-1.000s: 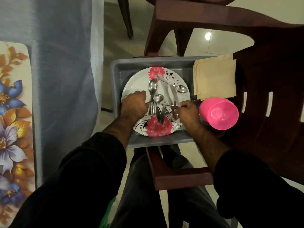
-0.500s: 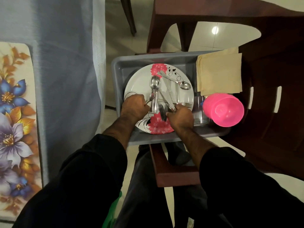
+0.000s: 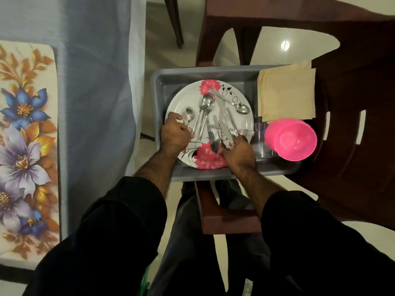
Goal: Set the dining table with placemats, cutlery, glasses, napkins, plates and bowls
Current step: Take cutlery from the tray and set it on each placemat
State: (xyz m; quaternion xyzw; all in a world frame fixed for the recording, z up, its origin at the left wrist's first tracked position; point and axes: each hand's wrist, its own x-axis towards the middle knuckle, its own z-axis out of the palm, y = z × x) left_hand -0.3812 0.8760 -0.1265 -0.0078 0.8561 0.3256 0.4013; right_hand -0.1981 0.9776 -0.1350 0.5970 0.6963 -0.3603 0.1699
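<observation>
Left hand (image 3: pixel 175 133) curled round a small spoon (image 3: pixel 189 115), bowl poking out above the knuckles. Right hand (image 3: pixel 239 151) pinching knife handles (image 3: pixel 226 135) on the floral plate (image 3: pixel 239 122) between both hands. Just right: pink bowls (image 3: pixel 291 139), folded napkins (image 3: pixel 287 94).

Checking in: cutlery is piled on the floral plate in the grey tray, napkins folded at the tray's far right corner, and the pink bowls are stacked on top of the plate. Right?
Not quite. The head view shows the pink bowls beside the floral plate, to its right, not stacked on it. The rest holds: cutlery lies on the plate in the grey tray, with the napkins at its far right corner.
</observation>
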